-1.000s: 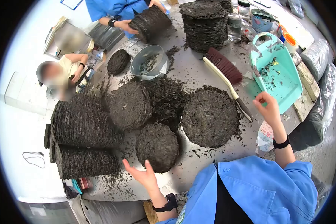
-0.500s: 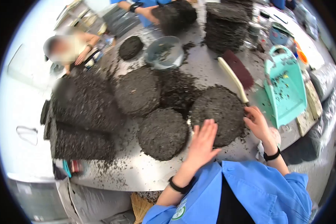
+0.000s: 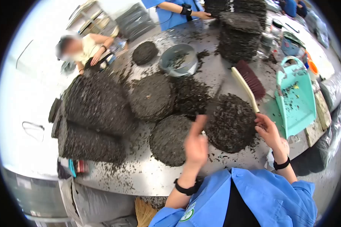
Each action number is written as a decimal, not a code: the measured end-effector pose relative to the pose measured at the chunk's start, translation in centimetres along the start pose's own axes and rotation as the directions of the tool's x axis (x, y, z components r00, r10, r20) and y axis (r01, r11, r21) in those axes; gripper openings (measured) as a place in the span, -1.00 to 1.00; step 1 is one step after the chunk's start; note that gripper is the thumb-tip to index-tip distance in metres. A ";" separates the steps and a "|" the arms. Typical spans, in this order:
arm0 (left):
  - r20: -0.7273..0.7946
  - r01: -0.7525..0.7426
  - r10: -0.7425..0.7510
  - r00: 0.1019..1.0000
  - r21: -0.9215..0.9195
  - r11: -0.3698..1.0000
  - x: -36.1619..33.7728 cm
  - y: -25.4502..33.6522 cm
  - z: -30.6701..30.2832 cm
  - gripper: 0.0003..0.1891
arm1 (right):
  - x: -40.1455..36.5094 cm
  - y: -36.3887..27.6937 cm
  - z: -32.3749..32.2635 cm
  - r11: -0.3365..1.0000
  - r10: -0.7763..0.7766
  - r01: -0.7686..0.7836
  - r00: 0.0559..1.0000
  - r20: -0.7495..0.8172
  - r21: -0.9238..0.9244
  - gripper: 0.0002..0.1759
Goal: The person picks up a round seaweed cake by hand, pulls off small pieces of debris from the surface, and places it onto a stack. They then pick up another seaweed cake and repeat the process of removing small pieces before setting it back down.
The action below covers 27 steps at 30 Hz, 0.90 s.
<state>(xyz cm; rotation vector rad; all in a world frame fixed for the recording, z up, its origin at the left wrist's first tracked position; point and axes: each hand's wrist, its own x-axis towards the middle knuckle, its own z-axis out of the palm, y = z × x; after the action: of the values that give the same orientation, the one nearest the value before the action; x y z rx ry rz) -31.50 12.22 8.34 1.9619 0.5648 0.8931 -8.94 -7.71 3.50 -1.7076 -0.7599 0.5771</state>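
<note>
A dark round stack of pressed, flaky material lies in front of me, its top rough and crumbly. My left hand, smeared by motion, is at its left side with the fingers pointing up. A thin dark round sheet, blurred and almost edge-on, stands at those fingers and appears held by them. At the stack's right edge is my right hand, fingers bent and apart, close to the brush handle's end. The brush has dark red bristles and a cream handle. A smoother grey round stack lies left of my left hand.
Another round stack and loose dark flakes lie beyond. Large stacks fill the left; a tall one stands behind. A plastic bowl and a turquoise dustpan are on the table. Two other people work across it.
My left hand has gone from lying flat on the stack to upright at its left side, with the thin sheet raised. The stack's smooth top has become rough. My right hand stays at the edge.
</note>
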 end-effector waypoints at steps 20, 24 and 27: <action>-0.143 0.220 -0.615 0.775 -0.852 0.475 -1.9 -4.0 -6.0 -0.54 | 0.0 -1.6 0.4 0.972 -0.077 0.072 0.997 -0.015 -0.222 -0.69; -0.054 0.267 -0.560 0.827 -0.839 0.475 -2.6 -3.5 -4.5 -0.53 | 0.5 -4.6 1.1 0.963 -0.236 0.230 0.971 -0.031 -0.141 -0.79; 0.078 0.354 -0.565 0.821 -0.847 0.397 -3.0 -2.0 -0.9 -0.54 | 1.6 -6.0 2.6 0.951 -0.303 0.299 0.952 -0.039 -0.081 -0.55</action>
<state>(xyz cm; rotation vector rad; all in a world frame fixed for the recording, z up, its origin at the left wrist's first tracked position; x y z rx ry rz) -34.18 11.66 5.87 0.7310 0.6110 0.7926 -10.88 -3.77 8.67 -1.6255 -0.9938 0.2964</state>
